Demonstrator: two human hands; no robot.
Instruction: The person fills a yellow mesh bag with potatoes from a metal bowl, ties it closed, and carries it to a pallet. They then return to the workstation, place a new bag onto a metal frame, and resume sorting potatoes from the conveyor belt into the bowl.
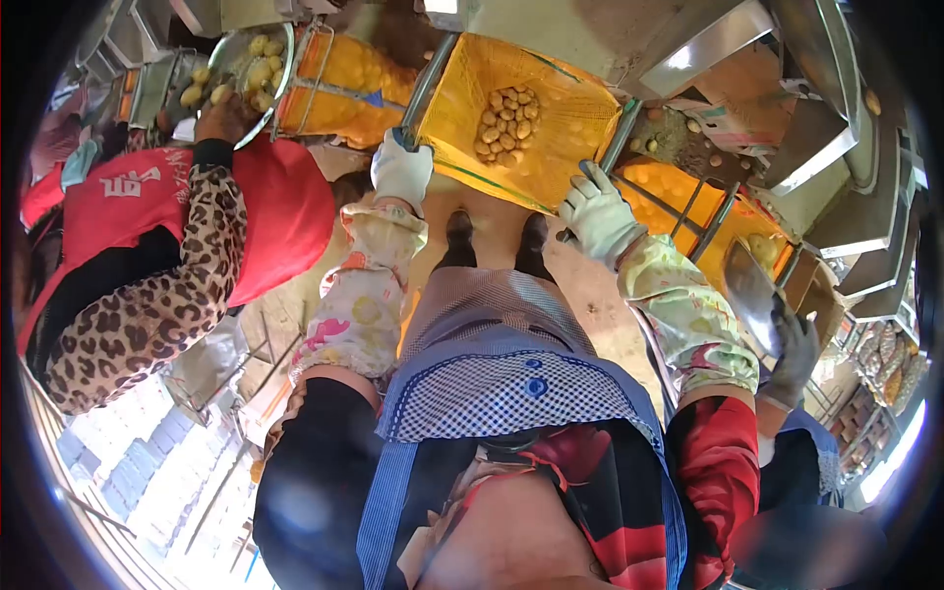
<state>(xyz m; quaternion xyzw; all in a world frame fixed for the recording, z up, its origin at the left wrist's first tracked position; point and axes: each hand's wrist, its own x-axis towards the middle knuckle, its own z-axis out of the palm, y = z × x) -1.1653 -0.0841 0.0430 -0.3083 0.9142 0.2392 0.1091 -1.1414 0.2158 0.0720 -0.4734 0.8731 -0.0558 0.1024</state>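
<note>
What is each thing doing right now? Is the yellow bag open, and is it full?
Yellow bag: open, held wide on a metal frame.
Potatoes: a small pile inside the bag, far from full.
Left hand: gloved, gripping the bag's edge.
Right hand: gloved, gripping the other edge.
Metal bowl: tipped, holding potatoes, in a co-worker's hand.

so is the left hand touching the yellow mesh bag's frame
Touching. The head view shows the gloved left hand gripping the metal frame bar at the edge of the yellow mesh bag.
</note>
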